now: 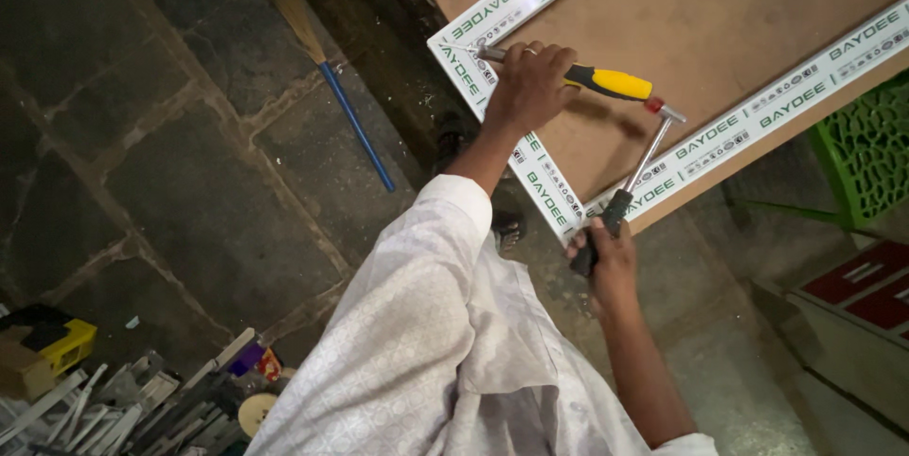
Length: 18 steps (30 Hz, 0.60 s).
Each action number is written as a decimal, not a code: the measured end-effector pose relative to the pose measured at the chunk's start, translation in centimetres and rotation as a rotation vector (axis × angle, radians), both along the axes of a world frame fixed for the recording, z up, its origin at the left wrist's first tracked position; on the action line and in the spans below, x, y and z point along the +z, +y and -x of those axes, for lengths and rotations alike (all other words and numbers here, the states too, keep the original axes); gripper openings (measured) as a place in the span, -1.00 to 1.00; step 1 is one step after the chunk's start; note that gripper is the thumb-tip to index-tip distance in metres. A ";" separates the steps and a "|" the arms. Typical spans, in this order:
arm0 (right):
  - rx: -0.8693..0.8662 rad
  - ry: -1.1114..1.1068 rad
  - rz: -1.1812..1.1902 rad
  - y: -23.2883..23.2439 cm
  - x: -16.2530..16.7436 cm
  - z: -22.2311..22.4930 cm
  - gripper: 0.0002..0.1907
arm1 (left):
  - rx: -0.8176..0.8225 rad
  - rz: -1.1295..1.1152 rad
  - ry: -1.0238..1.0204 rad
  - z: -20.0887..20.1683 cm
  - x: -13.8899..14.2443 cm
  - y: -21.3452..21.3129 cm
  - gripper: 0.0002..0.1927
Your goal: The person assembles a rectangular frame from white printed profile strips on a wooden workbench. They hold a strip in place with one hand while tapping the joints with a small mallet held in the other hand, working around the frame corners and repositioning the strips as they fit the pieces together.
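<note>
Here, the chisel (606,83) lay with its tip at the left corner of the white frame (544,186) on the brown board (682,20), and the left hand (530,87) was closed around its shaft. The right hand (606,262) was wrapped around the hammer (644,158), whose head met the handle end. I judge that short, straight taps along the chisel would keep the tip from slipping.

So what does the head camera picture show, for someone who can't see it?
A person's left hand holds a yellow-handled chisel against a white plastic frame on a brown board, while the right hand grips a hammer. A broom lies on the stone floor.
</note>
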State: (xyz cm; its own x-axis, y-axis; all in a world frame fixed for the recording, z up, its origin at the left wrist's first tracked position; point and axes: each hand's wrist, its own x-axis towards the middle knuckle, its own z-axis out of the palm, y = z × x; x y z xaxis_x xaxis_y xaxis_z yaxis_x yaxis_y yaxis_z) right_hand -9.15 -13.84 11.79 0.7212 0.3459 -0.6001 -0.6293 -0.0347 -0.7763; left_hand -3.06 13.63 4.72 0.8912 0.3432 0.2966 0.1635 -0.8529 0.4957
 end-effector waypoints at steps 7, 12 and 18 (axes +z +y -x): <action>-0.350 -0.075 -0.088 -2.3 0.0 0.1 -0.83 | -0.004 0.013 -0.081 0.2 -0.4 0.1 -0.46; -0.326 -0.172 -0.101 -1.7 0.4 -0.7 -0.82 | 0.010 0.010 -0.052 0.1 0.0 0.1 -0.51; 0.004 -0.059 -0.080 -1.6 0.1 -1.5 -0.81 | 0.025 -0.036 -0.042 0.1 0.4 0.0 -0.53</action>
State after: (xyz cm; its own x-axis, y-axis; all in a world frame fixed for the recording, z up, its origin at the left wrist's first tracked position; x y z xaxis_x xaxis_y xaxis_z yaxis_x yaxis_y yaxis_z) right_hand -7.65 -15.44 11.91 0.7532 0.3941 -0.5267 -0.5821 0.0261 -0.8127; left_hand -3.14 13.61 5.13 0.8687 0.3540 0.3464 0.1648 -0.8662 0.4718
